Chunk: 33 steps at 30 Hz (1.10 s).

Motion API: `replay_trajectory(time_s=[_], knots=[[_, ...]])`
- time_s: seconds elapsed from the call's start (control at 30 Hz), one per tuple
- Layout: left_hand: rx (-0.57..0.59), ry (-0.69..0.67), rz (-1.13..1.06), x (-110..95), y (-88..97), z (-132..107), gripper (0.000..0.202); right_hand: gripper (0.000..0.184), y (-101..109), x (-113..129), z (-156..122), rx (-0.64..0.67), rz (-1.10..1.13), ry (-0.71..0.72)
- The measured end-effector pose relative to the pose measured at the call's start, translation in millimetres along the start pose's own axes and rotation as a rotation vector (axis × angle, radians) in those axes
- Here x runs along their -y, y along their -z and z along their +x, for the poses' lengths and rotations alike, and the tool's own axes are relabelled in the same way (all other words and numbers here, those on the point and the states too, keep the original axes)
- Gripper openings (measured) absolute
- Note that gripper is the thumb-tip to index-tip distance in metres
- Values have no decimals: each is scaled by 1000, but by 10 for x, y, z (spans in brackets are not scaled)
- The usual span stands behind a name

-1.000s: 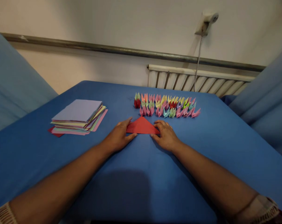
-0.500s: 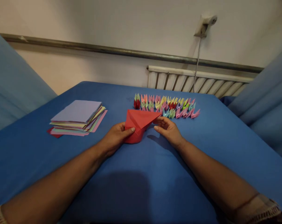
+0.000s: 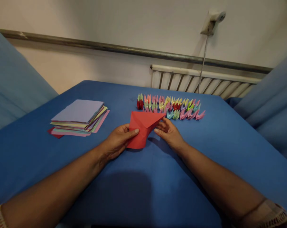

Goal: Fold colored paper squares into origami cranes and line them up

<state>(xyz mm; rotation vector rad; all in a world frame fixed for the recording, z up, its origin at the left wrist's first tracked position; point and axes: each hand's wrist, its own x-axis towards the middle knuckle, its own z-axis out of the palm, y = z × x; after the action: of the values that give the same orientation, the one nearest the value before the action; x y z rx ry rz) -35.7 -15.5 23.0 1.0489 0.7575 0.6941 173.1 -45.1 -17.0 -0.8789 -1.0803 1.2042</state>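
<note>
A sheet of red origami paper (image 3: 141,126), partly folded, is held up over the blue cloth in front of me. Its left side is pinched by my left hand (image 3: 121,137), thumb on the near face and fingers hidden behind. The paper's upper flap stretches to a point at the right, and its lower edge curves. At that point is my right hand (image 3: 170,133), fingers curled just behind and below the corner, thumb held apart from them. Whether those fingertips touch the paper is hard to see.
A stack of coloured paper (image 3: 78,112) lies at the left, with a red piece (image 3: 55,132) under its corner. Rows of small folded paper cranes (image 3: 174,106) stand behind the red sheet on the blue-covered table (image 3: 186,193). Blue curtains (image 3: 12,66) flank the table; a radiator (image 3: 205,77) is behind.
The red paper has tilted slightly, its lower part dropping a little towards me. My right hand has shifted slightly down and left at the corner. The left hand keeps its hold.
</note>
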Motion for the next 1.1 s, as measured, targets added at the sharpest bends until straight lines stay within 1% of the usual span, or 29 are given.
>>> replay_trajectory(time_s=[0.07,0.1,0.2,0.23,0.27,0.3,0.4,0.43,0.47,0.5,0.57,0.63,0.7,0.73,0.8,0.87,0.93,1.03,1.1], knots=[[-32,-9,55,8,5,14,42,50,24,-10,6,3,-1,-34],[-71,-22,107,13,16,28,42,49,43,-25,10,-17,-25,-56],[-230,-80,384,19,70,74,39,50,97,-85,22,-114,-147,-118],[-264,-90,481,14,91,84,39,52,107,-100,24,-141,-184,-133],[-277,-94,561,5,109,87,42,54,113,-108,25,-164,-212,-143],[-271,-96,627,-6,125,85,49,59,116,-108,25,-181,-235,-149],[-195,-105,744,-47,146,56,80,74,114,-68,20,-199,-276,-148],[-169,-111,775,-61,145,44,84,77,116,-46,19,-194,-285,-150],[-150,-117,804,-76,143,35,82,79,120,-24,19,-185,-292,-156],[-129,-121,832,-91,140,29,76,79,126,-5,21,-174,-296,-164],[-97,-143,882,-122,139,26,57,73,146,20,29,-153,-298,-187],[-52,-158,910,-150,150,28,44,57,171,28,43,-139,-309,-218],[14,-133,906,-165,174,28,39,36,198,23,59,-140,-336,-257],[48,-108,898,-163,189,28,38,30,213,19,67,-140,-349,-281],[97,-64,874,-142,218,29,34,27,247,16,81,-125,-352,-341],[97,-46,816,-104,236,35,32,28,291,22,88,-82,-325,-385],[53,-48,752,-68,240,50,27,28,343,34,87,5,-295,-385],[-12,-87,713,-47,236,82,18,26,409,55,65,161,-310,-319],[-19,-107,715,-48,239,101,16,26,421,67,40,213,-408,-254]])
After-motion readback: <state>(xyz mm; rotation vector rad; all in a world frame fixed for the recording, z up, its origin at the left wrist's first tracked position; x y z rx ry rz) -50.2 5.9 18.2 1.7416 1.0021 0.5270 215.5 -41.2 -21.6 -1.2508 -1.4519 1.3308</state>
